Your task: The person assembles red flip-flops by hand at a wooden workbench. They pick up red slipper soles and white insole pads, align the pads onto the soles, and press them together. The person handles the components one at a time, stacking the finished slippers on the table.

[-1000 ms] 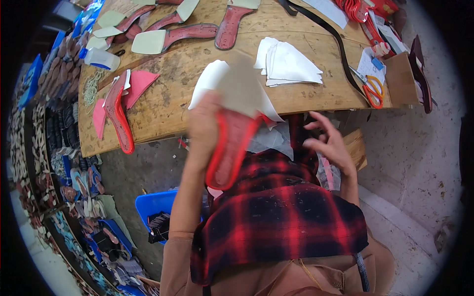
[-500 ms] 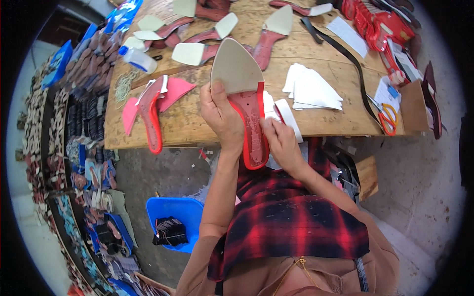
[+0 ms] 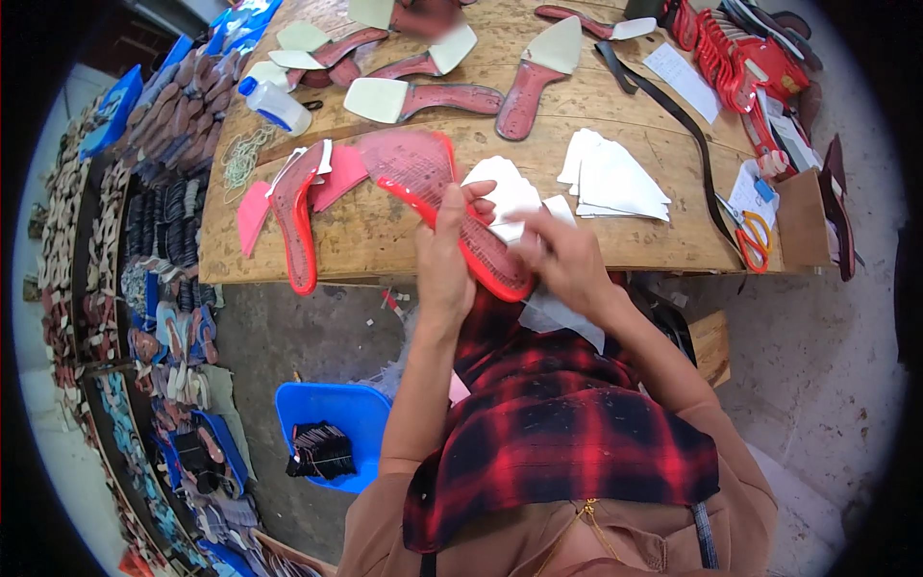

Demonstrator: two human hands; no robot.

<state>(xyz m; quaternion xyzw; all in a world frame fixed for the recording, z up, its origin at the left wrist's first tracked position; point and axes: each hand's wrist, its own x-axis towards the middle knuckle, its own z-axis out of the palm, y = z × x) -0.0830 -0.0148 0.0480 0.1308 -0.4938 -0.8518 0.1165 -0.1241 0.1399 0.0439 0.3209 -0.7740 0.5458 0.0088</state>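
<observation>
My left hand [image 3: 444, 262] is closed around the middle of a red-edged shoe insole [image 3: 409, 165], held tilted over the table's front edge. Its broad toe end points away to the left, and a fine grid-like texture covers the upward face. At the heel end, my right hand [image 3: 575, 269] has curled fingers smeared by motion, so any grip is unclear. Below that hand hangs a thin translucent sheet [image 3: 569, 322] against the plaid apron. White cut pieces [image 3: 502, 183] lie just behind the hands. Another red-edged insole [image 3: 296, 216] rests on pink pieces [image 3: 338, 181] to the left.
Several insoles with pale toe pieces [image 3: 375, 100] lie across the wooden table [image 3: 663, 245]. A white stack [image 3: 615, 178], black strap [image 3: 687, 120] and orange-handled scissors [image 3: 755, 240] are on the right. A bottle [image 3: 277, 106] stands left. Below sits a blue bin [image 3: 361, 409].
The held insole has been turned over, from its pale-toed face to the textured face, and its toe has swung left. My right hand has shifted slightly right, and the translucent sheet now shows below it.
</observation>
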